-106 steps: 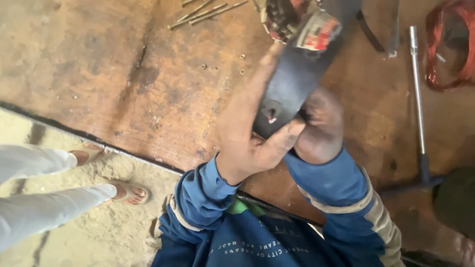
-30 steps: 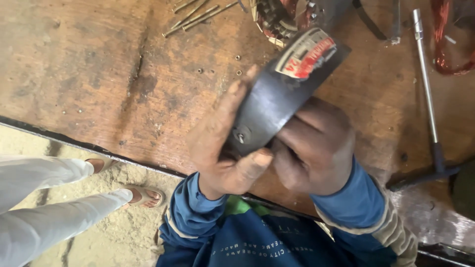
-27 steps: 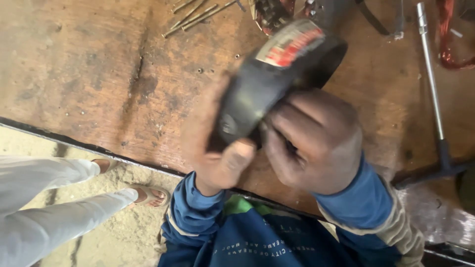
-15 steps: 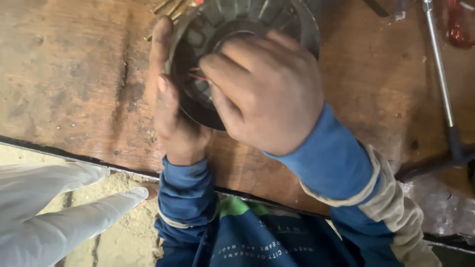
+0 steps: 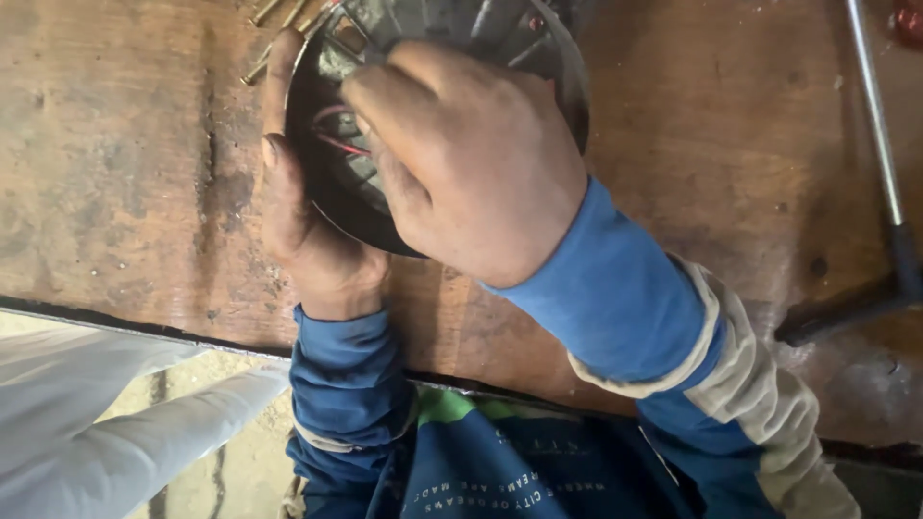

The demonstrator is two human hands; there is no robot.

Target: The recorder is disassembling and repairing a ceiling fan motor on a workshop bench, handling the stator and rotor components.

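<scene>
A round dark metal motor housing point(image 5: 538, 48) with ribs and red wires inside rests with its open face toward me on a worn wooden bench point(image 5: 115, 173). My left hand point(image 5: 303, 226) cups its left rim and lower edge. My right hand point(image 5: 461, 154) lies over the open face, fingers reaching into the hollow near the red wires point(image 5: 332, 135). The fingertips are hidden inside the housing, so I cannot tell what they touch.
Several brass-coloured rods point(image 5: 264, 19) lie at the bench's top edge left of the housing. A long metal T-handle wrench point(image 5: 880, 183) lies at the right. Another person's legs in pale trousers point(image 5: 106, 423) stand at the lower left beside the bench edge.
The housing has been turned from its side, label outward, to its open face toward me. My right hand has moved from its rear end onto the open face. My view has closed in.
</scene>
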